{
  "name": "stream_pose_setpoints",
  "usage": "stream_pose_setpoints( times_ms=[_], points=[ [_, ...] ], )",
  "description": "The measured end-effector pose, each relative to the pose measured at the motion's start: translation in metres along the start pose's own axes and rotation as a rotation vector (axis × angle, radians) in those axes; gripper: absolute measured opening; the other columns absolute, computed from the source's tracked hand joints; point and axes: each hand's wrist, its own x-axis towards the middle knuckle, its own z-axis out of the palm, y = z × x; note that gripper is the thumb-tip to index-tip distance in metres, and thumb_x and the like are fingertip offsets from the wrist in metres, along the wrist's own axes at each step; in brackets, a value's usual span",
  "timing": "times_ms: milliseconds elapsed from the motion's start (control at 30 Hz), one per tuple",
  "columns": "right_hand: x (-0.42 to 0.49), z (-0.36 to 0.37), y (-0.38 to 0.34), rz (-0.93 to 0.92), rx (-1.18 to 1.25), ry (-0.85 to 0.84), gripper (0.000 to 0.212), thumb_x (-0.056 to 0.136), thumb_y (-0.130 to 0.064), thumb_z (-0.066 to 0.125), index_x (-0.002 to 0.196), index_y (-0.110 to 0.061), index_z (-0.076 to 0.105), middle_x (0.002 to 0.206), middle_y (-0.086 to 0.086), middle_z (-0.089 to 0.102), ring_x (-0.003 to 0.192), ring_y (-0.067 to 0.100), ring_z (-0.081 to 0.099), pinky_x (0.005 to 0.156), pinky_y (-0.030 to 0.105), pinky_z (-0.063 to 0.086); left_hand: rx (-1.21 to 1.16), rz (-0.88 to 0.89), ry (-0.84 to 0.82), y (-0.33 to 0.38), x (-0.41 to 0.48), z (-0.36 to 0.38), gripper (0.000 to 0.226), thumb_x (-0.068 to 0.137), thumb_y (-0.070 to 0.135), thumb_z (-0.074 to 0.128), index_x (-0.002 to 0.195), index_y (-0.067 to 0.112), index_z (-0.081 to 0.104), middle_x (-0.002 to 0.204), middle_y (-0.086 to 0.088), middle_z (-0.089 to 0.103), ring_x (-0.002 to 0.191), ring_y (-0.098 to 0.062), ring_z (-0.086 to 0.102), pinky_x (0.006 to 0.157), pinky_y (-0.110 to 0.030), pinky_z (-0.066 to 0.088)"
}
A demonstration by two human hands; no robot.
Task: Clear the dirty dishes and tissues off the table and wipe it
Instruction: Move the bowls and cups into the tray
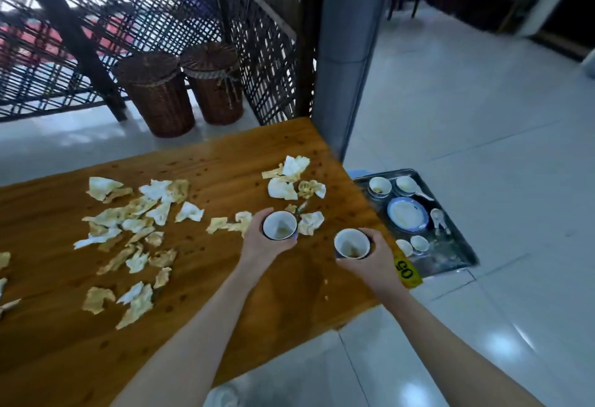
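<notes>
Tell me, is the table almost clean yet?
Not yet. Bowls, a plate and spoons already sit on the metal tray. The left hand holds one dirty cup, the right hand another cup. Lots of crumpled tissues are left on the table, so wiping comes later.

Used tissues (pixel 128 223) are all over the table (pixel 225 278) on the left and middle, though the near strip is bare wood. The tray (pixel 450 258) off the right edge is crowded with dishes (pixel 407 213), bare only at its near end. A pillar (pixel 347 52) blocks the far corner.
</notes>
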Motion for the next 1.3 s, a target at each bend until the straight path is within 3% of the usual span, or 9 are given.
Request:
stream_pose_setpoints(
  times_ms=[167,267,433,567,733,867,1000,1133,1300],
  points=[
    [-0.006,-0.050,0.024,0.078,0.057,0.054,0.071,0.055,-0.017,0.089,0.113,-0.028,0.050,0.100,-0.015,0.055,0.089,0.003,0.055,0.068,0.015,0.045,0.006,0.035,-0.027,0.012,-0.012,0.051,0.064,0.060,0.021,0.092,0.110,0.033,0.055,0.103,0.026,0.053,0.097,-0.004,0.052,0.076,-0.016,0.044],
    [-0.004,-0.071,0.037,0.097,0.066,0.056,0.071,0.057,-0.014,0.089,0.116,-0.023,0.051,0.103,-0.008,0.056,0.091,0.007,0.056,0.072,0.019,0.048,0.034,0.096,-0.044,0.013,-0.013,0.076,0.061,0.060,0.020,0.092,0.106,0.036,0.057,0.106,0.018,0.058,0.099,-0.005,0.054,0.076,-0.012,0.044],
    [0.007,-0.093,0.054,0.119,0.068,0.104,0.071,0.056,-0.012,0.089,0.115,-0.023,0.049,0.103,-0.008,0.055,0.092,0.010,0.055,0.075,0.019,0.047,0.035,0.060,-0.116,0.013,-0.004,0.110,0.063,0.062,0.022,0.091,0.115,0.028,0.057,0.114,0.015,0.054,0.109,-0.011,0.052,0.087,-0.027,0.048],
    [0.029,-0.111,0.067,0.166,0.069,0.149,0.073,0.055,-0.012,0.089,0.117,-0.017,0.052,0.107,-0.001,0.057,0.096,0.017,0.057,0.082,0.030,0.051,0.088,0.033,-0.166,0.026,0.023,0.141,0.066,0.062,0.021,0.091,0.117,0.028,0.054,0.111,0.014,0.052,0.104,-0.007,0.049,0.075,-0.010,0.040],
    [0.076,-0.143,0.078,0.255,0.074,0.218,0.070,0.056,-0.011,0.089,0.115,-0.019,0.052,0.109,0.001,0.058,0.100,0.020,0.058,0.086,0.037,0.051,0.052,0.031,-0.228,0.043,0.074,0.195,0.069,0.062,0.014,0.090,0.122,0.022,0.055,0.114,0.009,0.054,0.105,-0.010,0.051,0.087,-0.023,0.045],
    [0.114,-0.176,0.082,0.309,0.086,0.276,0.070,0.056,-0.012,0.088,0.116,-0.020,0.052,0.108,-0.003,0.059,0.094,0.014,0.058,0.077,0.027,0.048,0.048,0.051,-0.283,0.055,0.108,0.240,0.068,0.061,0.013,0.091,0.118,0.025,0.055,0.114,0.009,0.057,0.105,-0.010,0.053,0.092,-0.026,0.046],
    [0.133,-0.199,0.092,0.342,0.160,0.348,0.068,0.055,-0.012,0.090,0.111,-0.024,0.053,0.098,-0.014,0.056,0.085,0.003,0.057,0.066,0.016,0.043,0.029,-0.010,-0.367,0.060,0.130,0.277,0.069,0.056,0.016,0.092,0.111,0.036,0.056,0.106,0.018,0.058,0.099,-0.005,0.057,0.084,-0.021,0.048],
    [0.144,-0.212,0.108,0.392,0.180,0.332,0.068,0.056,-0.010,0.088,0.109,-0.028,0.051,0.100,-0.012,0.056,0.090,0.009,0.058,0.070,0.021,0.048,0.027,-0.057,-0.413,0.060,0.144,0.300,0.069,0.055,0.017,0.092,0.107,0.043,0.055,0.107,0.020,0.058,0.100,-0.002,0.055,0.084,-0.019,0.047],
    [0.175,-0.239,0.125,0.402,0.165,0.315,0.069,0.055,-0.010,0.089,0.112,-0.025,0.051,0.101,-0.009,0.056,0.089,0.012,0.059,0.070,0.023,0.050,0.055,-0.098,-0.386,0.062,0.153,0.320,0.069,0.057,0.013,0.091,0.110,0.037,0.055,0.106,0.019,0.057,0.101,-0.005,0.055,0.083,-0.020,0.046]
  ],
)
